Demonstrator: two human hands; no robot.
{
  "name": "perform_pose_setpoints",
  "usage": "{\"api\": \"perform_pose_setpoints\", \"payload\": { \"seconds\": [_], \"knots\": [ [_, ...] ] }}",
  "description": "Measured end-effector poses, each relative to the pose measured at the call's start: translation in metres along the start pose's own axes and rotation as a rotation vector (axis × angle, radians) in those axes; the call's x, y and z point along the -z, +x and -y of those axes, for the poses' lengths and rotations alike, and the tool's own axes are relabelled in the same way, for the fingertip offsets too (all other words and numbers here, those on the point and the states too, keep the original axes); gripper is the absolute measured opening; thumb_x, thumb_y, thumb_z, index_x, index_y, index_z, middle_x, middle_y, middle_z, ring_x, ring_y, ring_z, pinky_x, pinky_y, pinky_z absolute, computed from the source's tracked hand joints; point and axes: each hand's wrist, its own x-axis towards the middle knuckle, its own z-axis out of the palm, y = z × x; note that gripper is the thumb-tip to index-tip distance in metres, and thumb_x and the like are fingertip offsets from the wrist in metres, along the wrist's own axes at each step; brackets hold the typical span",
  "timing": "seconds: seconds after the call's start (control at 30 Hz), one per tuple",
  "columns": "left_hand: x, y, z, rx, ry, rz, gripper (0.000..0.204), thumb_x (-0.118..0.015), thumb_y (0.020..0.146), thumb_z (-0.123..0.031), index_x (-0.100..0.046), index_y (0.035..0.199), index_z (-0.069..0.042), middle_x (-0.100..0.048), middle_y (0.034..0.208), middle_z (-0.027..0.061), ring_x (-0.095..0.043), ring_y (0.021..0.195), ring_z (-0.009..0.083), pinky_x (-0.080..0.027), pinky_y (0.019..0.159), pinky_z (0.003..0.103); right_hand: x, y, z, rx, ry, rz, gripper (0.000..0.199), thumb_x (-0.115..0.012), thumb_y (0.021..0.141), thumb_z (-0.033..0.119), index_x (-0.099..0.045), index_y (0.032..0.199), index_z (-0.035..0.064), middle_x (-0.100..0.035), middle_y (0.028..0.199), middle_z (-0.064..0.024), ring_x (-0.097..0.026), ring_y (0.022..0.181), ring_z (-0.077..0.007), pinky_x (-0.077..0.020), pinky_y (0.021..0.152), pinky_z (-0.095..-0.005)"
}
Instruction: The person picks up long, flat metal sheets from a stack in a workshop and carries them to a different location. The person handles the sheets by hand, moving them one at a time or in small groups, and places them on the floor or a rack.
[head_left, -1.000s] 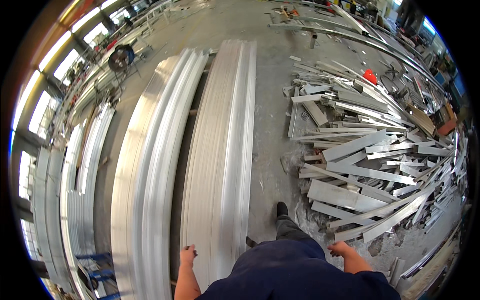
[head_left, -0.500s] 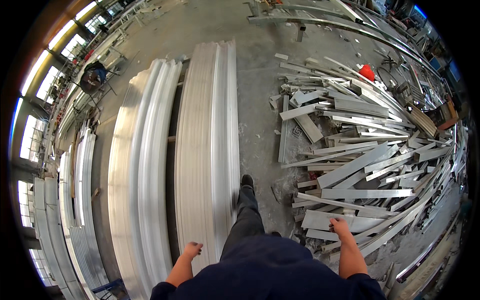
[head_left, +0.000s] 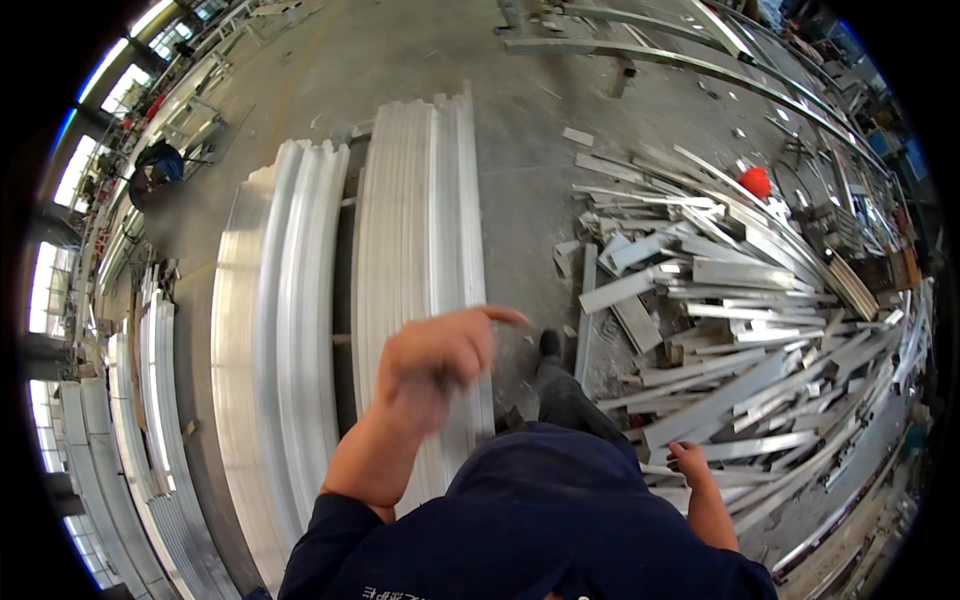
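My left hand is raised in front of my body, above the long stacked metal profiles. Its index finger stretches out to the right while the other fingers curl in; motion blurs it a little, and I see nothing held. Low on the right, my right hand hangs beside my body, in front of the heap of metal offcuts. Its fingers are loosely bent and slightly apart, with no object visible in them. Neither hand appears to touch the metal.
A second stack of silvery profiles lies left of the first, with more lengths farther left. Long beams cross the far right on supports. A red object sits at the heap's far side. Concrete floor runs between stack and heap.
My left hand has risen from low at my side and its index finger now points out. My body has moved along the floor, and a foot shows farther right.
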Motion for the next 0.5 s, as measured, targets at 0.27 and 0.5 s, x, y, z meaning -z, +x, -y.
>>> {"api": "perform_pose_setpoints", "payload": {
  "seconds": [0.27, 0.5],
  "knots": [
    [0.042, 0.255, 0.017, -0.336, -0.503, 0.140, 0.065, -0.022, 0.106, -0.042, -0.050, 0.057, -0.009, -0.051, 0.059, 0.0057, -0.052, 0.053, 0.0188, -0.057, 0.082, 0.045, -0.039, 0.199, 0.242, -0.165, -0.012, 0.062, 0.038, -0.066, 0.087, 0.025, -0.062, 0.113, -0.0027, -0.067, 0.085, -0.0147, -0.064, 0.063, -0.0242, -0.0487, 0.054, -0.0348],
    [0.180, 0.429, 0.109, -0.332, -0.586, 0.205, 0.070, -0.021, 0.103, -0.054, -0.050, 0.060, -0.007, -0.051, 0.065, 0.0076, -0.053, 0.055, 0.0205, -0.056, 0.088, 0.046, -0.050, 0.337, 0.563, 0.299, -0.131, 0.116, 0.031, -0.066, 0.087, 0.025, -0.066, 0.100, -0.0036, -0.067, 0.077, -0.0099, -0.061, 0.062, -0.0163, -0.0479, 0.055, -0.0306]
  ]
}}
